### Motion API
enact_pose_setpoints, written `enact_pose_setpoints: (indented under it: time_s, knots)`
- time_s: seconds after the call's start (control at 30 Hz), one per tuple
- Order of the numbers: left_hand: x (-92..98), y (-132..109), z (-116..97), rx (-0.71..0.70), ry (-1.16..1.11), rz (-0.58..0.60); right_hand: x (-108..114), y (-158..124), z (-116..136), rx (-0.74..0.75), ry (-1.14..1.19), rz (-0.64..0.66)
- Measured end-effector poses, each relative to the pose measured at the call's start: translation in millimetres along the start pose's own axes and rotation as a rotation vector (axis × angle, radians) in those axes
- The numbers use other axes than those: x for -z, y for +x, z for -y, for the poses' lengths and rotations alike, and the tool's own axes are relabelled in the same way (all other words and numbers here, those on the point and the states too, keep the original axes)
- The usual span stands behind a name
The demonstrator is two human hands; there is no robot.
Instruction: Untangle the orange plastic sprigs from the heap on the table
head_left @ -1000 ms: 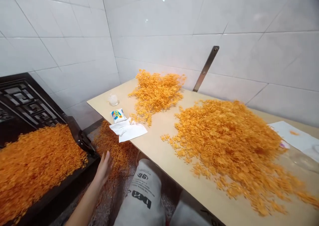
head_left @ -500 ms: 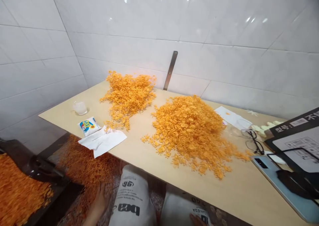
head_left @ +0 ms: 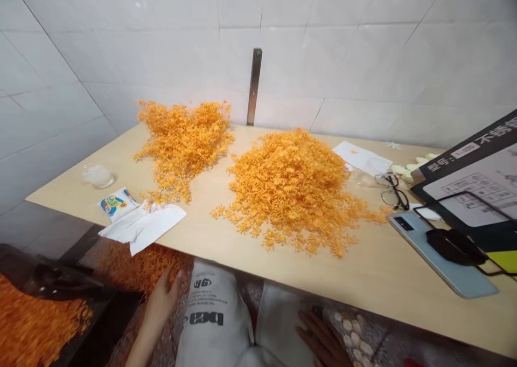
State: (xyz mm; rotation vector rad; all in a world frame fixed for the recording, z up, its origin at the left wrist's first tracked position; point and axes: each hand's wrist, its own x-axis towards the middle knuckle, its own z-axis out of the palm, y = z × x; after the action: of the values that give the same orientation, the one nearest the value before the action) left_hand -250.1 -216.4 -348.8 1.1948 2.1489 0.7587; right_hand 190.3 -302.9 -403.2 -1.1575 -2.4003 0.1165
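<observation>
Head view, looking down past the front edge of the pale wooden surface. Left hand low at the bottom left, below that edge, fingers loosely spread and released, gripping nothing, tips brushing or just short of the loose orange plastic pieces heaped under the surface — contact too blurred to call. Right beside those fingers, toward the middle, a white printed sack standing between the knees. Right hand at the bottom edge, on the far side of the sack, fingers stretched out flat and unclenched, resting beside a patterned fabric with pale dots; nothing held there either. Up and away from both hands, on the surface: a big orange mound dead centre, a second, stringier orange heap beyond the left fingers near the tiled wall. Just above the left hand, at the surface edge, crumpled white paper with a small printed packet touching it, and a little clear cup farther out. Far left of the left fingers, a dark tray loaded with more orange bits. Off beyond the right fingers: glasses, a blue phone under a black lump, a printed box, a white sheet, a metal strip up the wall.
</observation>
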Motion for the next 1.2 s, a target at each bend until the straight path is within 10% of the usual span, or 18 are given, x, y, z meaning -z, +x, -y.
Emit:
enact_pose_setpoints:
  time_s: [0.23, 0.6, 0.9, 1.2]
  knots:
    - [-62.3, -43.8, -67.2, -0.17, 0.438, 0.113, 26.3, 5.4, 25.6, -0.144, 0.132, -0.001]
    - [2.8, -45.7, -41.5, -0.022, 0.359, -0.006, 41.7, -32.0, 43.9, -0.459, 0.073, -0.132]
    - [11.0, -38.8, -30.2, 0.076, 0.421, 0.024, 51.2, -44.9, 61.7, -0.555, 0.059, -0.169]
    - [-43.8, -36.1, -94.4, -0.492, 0.716, 0.127, 46.1, 43.8, 82.3, -0.423, 0.191, 0.142]
